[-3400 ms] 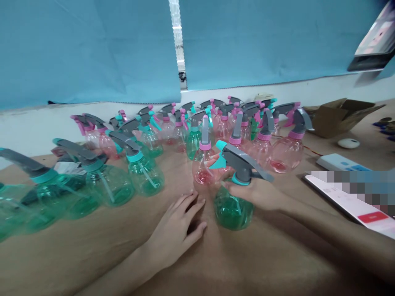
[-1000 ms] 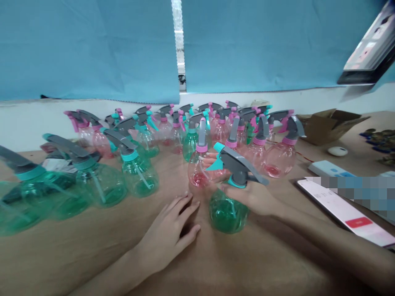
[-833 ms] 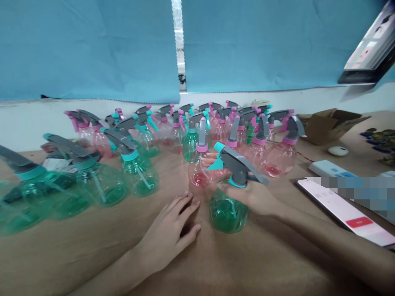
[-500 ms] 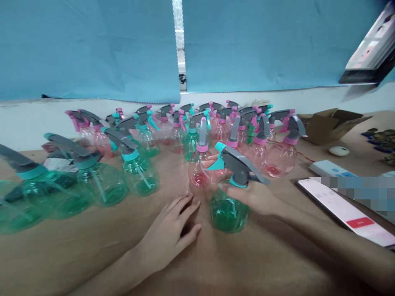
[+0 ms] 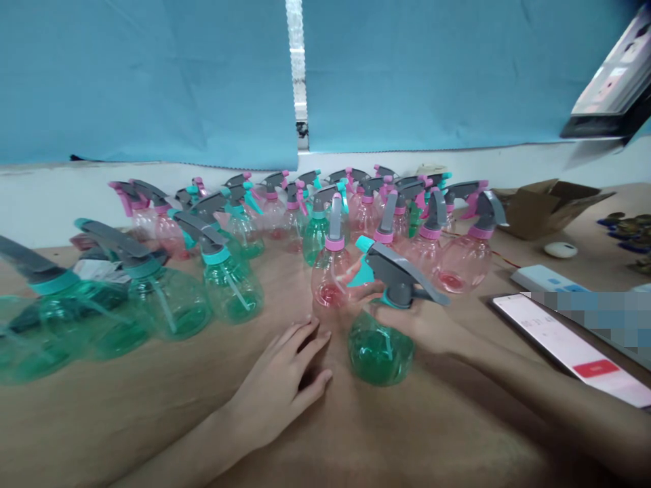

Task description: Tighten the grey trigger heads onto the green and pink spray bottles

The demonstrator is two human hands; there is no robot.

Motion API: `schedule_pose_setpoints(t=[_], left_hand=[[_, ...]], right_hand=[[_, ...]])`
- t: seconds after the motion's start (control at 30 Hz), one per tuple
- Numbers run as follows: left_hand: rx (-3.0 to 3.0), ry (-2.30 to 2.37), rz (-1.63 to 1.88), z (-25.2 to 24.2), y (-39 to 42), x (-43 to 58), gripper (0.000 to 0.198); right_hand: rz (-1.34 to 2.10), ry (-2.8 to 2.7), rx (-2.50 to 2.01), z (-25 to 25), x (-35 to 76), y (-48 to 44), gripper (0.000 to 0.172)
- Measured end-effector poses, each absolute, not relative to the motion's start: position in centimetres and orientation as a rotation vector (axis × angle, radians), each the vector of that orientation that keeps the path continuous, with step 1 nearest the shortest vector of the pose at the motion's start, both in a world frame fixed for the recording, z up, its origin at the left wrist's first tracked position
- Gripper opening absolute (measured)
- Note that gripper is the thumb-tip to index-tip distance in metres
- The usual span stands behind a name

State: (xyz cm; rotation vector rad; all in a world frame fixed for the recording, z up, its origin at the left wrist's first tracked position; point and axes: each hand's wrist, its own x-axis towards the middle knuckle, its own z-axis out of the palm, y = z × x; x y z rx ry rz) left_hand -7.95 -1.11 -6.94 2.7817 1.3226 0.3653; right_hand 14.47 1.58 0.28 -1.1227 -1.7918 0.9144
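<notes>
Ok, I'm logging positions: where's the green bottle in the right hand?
In the head view, the green bottle is right of centre, its neck in the right hand, right of the left hand and nearer the camera than a pink bottle.

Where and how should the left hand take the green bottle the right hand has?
Likely by the round lower body of the green bottle, coming from its left with fingers curved around it. The right hand is at the neck, under the sprayer head, while the wide belly below shows bare on the side facing the left hand.
</notes>
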Motion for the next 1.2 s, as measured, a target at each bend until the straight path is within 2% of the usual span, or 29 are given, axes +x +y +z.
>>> schedule_pose_setpoints(t=[0.17,0.57,1.07,1.2], left_hand=[[2.784,1.328,0.365,-7.1,-1.2,-8.0,0.045],[2.793,1.320,0.353,-7.2,-1.1,-8.0,0.045],[2.794,1.318,0.370,-7.1,-1.1,-8.0,0.045],[2.791,1.314,0.379,-7.1,-1.2,-8.1,0.044]], right_hand=[[0.753,-1.853,-1.182,-0.5,14.6,1.7,0.006],[0.736,-1.850,-1.165,-0.7,14.5,1.8,0.004],[0.709,-1.847,-1.302,-0.9,14.7,1.7,0.013],[0.702,-1.823,-1.323,-1.2,14.7,1.8,0.011]])
